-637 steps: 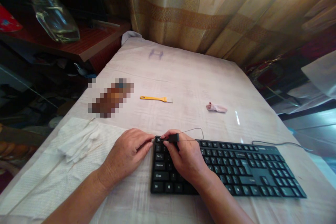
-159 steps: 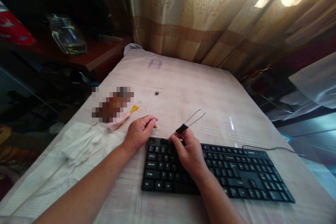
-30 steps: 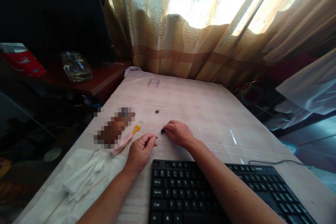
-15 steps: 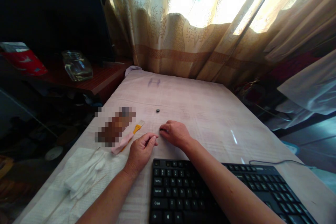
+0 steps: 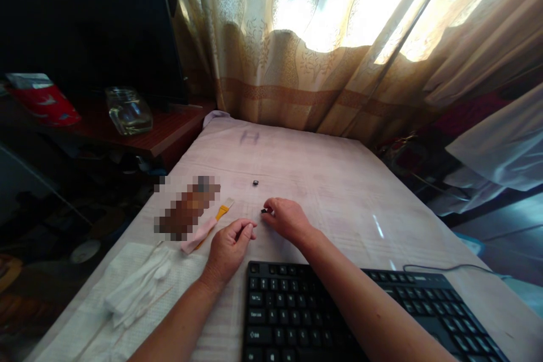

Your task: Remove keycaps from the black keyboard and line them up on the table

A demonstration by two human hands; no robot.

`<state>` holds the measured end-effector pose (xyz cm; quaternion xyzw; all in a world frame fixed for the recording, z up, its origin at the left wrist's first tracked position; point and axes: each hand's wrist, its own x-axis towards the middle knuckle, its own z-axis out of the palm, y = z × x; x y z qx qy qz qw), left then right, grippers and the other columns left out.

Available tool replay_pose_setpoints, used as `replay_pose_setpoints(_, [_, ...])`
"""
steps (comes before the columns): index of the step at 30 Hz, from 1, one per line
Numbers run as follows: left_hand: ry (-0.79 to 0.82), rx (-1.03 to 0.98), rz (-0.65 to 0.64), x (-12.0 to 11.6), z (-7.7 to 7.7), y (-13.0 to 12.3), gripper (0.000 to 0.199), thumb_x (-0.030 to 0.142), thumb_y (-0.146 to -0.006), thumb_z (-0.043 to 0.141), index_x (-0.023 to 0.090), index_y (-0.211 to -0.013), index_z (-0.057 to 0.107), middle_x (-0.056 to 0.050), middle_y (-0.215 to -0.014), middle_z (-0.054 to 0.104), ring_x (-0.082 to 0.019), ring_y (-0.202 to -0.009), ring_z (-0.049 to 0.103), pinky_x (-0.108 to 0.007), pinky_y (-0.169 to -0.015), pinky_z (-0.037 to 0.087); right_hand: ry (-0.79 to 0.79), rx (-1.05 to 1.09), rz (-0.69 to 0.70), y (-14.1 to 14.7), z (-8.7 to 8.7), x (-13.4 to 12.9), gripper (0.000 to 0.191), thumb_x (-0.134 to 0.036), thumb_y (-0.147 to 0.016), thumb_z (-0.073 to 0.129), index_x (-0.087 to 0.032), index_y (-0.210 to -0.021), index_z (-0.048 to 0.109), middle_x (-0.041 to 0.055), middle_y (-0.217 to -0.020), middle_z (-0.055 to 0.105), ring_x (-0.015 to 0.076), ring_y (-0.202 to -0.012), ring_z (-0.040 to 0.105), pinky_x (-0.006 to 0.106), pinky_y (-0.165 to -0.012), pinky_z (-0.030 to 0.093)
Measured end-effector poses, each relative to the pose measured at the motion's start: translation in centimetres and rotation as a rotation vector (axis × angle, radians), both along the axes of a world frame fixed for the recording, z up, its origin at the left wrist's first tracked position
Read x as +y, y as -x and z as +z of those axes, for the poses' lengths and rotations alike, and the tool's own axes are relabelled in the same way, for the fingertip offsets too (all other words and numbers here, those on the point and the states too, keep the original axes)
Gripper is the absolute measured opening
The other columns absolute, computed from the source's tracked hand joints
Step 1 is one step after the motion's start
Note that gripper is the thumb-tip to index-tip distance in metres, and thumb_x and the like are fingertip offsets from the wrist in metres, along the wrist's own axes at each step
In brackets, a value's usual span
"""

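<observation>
My right hand (image 5: 286, 218) is over the pale cloth, its thumb and fingertips closed on a small black piece (image 5: 264, 211) that looks like a keycap. Just left of it is my left hand (image 5: 232, 242), fingers curled and pressed together; whether anything sits in that pinch is hidden. A second small black piece (image 5: 255, 182), also keycap-like, lies farther back on the cloth. The black keyboard (image 5: 292, 317) is at the front, partly covered by my right forearm. Left of my left hand lies a yellow-handled brush (image 5: 222, 211) with a pink strip (image 5: 199, 236) around its handle.
White tissue (image 5: 139, 288) with thin sticks lies at the left front, below a blurred-out brown item (image 5: 186, 209). A glass jar (image 5: 129, 113) and a red packet (image 5: 44, 100) stand on the wooden desk (image 5: 169, 136). Curtains (image 5: 288, 85) hang behind; the keyboard cable (image 5: 449, 267) runs right.
My right hand has shifted slightly right, away from my left hand, and the black piece in its fingertips shows more. My left hand stays nearly in place. The whole view has moved slightly.
</observation>
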<state>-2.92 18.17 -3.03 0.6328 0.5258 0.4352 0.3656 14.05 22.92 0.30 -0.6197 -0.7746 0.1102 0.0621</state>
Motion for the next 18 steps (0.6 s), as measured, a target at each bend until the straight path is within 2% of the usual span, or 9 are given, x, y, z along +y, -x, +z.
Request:
replay_pose_setpoints(5, [0.004,-0.040,0.003,0.0,-0.1,-0.1,0.028,0.038,-0.082,0.052,0.018,-0.085,0.071,-0.002,-0.065,0.071,-0.019,-0.065,0.068,-0.027,-0.064,0.053,-0.019,0.026,-0.001,0.0,0.1,0.6,0.020,-0.024,-0.083,0.056,-0.023,-0.095,0.072,0.0047,-0.096,0.073,0.0182,-0.086,0.065,0.026,-0.074,0.044])
replay_pose_setpoints(9, [-0.002,-0.048,0.009,0.1,-0.2,-0.1,0.028,0.039,-0.082,0.052,0.019,-0.084,0.071,-0.002,-0.064,0.071,-0.019,-0.064,0.068,-0.028,-0.063,0.054,-0.067,0.056,-0.027,-1.1,0.4,3.3,0.025,-0.020,-0.085,0.053,-0.022,-0.103,0.071,0.0040,-0.103,0.071,0.0159,-0.088,0.065,0.024,-0.079,0.044])
replay_pose_setpoints(13, [0.015,-0.047,0.003,0.1,-0.4,0.0,0.029,0.040,-0.083,0.052,0.018,-0.086,0.071,-0.003,-0.065,0.070,-0.019,-0.066,0.068,-0.028,-0.064,0.053,-0.088,0.066,-0.070,-1.7,0.0,6.3,0.026,-0.020,-0.087,0.053,-0.021,-0.107,0.069,0.0058,-0.107,0.071,0.0168,-0.091,0.065,0.025,-0.081,0.045])
replay_pose_setpoints(18, [0.002,-0.041,0.013,0.1,-0.4,0.0,0.030,0.041,-0.084,0.051,0.019,-0.083,0.071,-0.003,-0.064,0.070,-0.020,-0.064,0.067,-0.028,-0.064,0.053,-0.087,0.059,-0.079,-1.4,-0.9,8.0,0.027,-0.022,-0.087,0.053,-0.022,-0.109,0.069,0.0062,-0.110,0.070,0.0177,-0.097,0.064,0.026,-0.084,0.044])
